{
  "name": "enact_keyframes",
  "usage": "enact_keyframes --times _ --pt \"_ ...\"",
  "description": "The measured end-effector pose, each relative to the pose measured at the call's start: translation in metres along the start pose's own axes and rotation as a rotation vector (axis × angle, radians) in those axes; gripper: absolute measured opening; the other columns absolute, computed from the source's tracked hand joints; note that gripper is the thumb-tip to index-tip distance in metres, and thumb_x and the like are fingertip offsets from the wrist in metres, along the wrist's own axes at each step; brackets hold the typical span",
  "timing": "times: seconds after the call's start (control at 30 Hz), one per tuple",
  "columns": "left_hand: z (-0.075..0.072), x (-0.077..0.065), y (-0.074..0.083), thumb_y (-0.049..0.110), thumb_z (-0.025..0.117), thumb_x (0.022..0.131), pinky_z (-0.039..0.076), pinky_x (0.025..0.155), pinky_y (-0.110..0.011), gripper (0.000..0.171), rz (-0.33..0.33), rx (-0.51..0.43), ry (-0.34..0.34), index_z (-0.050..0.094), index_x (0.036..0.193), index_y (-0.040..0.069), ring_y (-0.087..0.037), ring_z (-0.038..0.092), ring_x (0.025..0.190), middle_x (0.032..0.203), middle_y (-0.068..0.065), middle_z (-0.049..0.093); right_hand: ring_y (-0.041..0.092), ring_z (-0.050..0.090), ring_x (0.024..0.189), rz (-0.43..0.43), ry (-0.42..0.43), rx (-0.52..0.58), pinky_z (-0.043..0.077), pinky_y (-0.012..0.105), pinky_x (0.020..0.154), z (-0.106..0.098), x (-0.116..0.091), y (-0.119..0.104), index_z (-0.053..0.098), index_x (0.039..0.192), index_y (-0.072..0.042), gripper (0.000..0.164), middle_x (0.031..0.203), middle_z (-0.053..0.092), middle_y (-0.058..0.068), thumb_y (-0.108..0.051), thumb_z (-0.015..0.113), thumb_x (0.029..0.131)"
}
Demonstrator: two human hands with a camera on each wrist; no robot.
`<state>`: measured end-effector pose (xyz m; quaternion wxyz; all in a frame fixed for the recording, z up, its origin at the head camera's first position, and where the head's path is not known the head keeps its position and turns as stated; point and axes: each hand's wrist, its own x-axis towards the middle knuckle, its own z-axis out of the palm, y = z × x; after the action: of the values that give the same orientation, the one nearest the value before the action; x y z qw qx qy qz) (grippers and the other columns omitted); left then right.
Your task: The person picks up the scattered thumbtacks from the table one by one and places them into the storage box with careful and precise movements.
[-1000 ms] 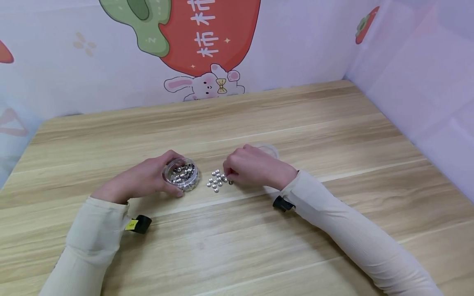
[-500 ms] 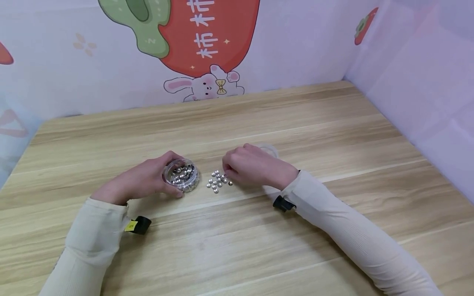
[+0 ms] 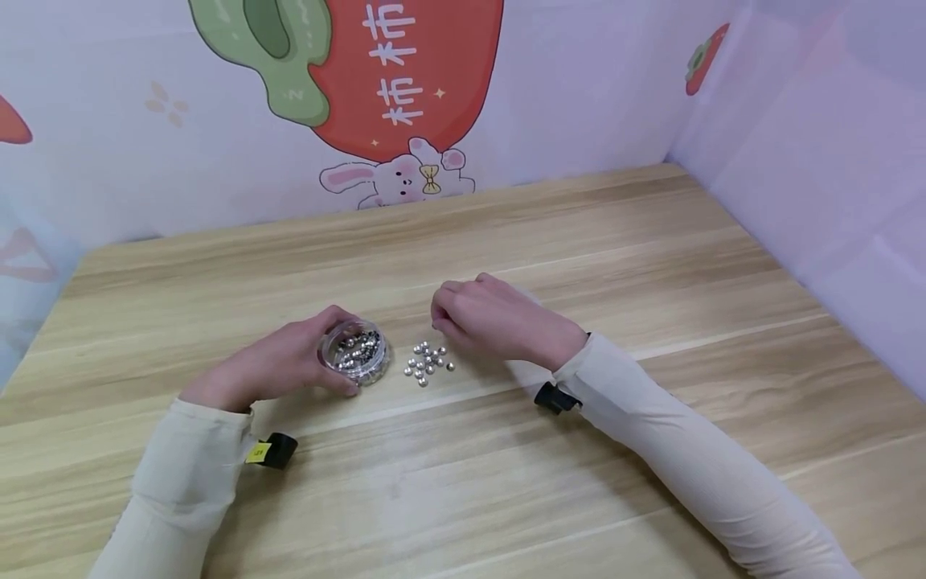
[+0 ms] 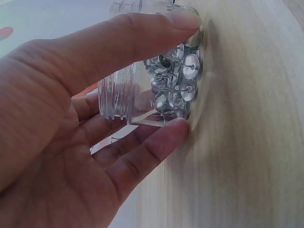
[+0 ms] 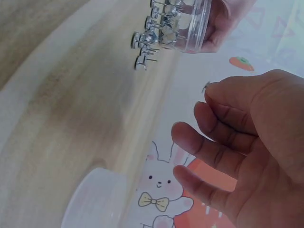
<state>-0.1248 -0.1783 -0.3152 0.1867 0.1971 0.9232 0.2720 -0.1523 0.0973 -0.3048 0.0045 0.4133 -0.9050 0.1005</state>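
Clear jar [image 4: 121, 95] between left fingers [image 4: 154, 145]

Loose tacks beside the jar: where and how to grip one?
The end tack in the right wrist view: probably pinch its round head by opposite edges, coming from above and straddling the pin, since it sits head down, pin up.

From above, the way into the jar [image 4: 114, 92] is open; at its sides the left grip [image 3: 297, 350] blocks all but the right. Only a narrow strip of surface [image 3: 405, 482] parts jar from loose tacks [image 3: 429, 361]. The right grip [image 3: 499, 318] and right sleeve [image 3: 694, 442] bar approach from the right, a lid [image 5: 97, 197] lying beneath them; wide passage lies in front, between the forearms
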Motion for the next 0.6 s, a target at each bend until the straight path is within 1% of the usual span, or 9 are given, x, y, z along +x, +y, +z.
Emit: enact_keyframes --times 0.27,0.43,0.6 --pt "0.0022 -0.001 -0.0012 0.038 0.086 0.068 0.044 0.093 -0.061 0.08 -0.001 0.017 0.005 0.044 0.13 0.008 -0.036 0.055 0.111 0.127 -0.021 0.059 0.011 0.054 0.067 -0.016 0.067 0.023 0.048 0.036 0.076 -0.004 -0.0013 -0.0008 0.066 0.092 -0.011 0.01 0.084 0.065 -0.004 -0.017 0.058 0.095" --pt "0.0026 0.0005 -0.0022 0.035 0.086 0.068 0.044 0.094 -0.06 0.079 -0.016 0.017 0.008 0.044 0.13 0.01 -0.035 0.055 0.111 0.128 -0.019 0.059 0.011 0.054 0.067 -0.024 0.084 0.021 0.046 0.035 0.073 -0.0061 -0.0016 -0.001 0.065 0.092 -0.011 0.01 0.084 0.065 -0.004 -0.017 0.058 0.095" --pt "0.0017 0.0009 -0.0016 0.034 0.086 0.067 0.043 0.095 -0.061 0.079 -0.015 0.018 0.011 0.044 0.13 0.009 -0.036 0.054 0.112 0.128 -0.02 0.059 0.009 0.053 0.068 -0.037 0.099 0.0 0.047 0.034 0.073 -0.0081 0.0004 -0.0032 0.065 0.091 -0.013 0.012 0.083 0.064 -0.005 -0.017 0.056 0.096"
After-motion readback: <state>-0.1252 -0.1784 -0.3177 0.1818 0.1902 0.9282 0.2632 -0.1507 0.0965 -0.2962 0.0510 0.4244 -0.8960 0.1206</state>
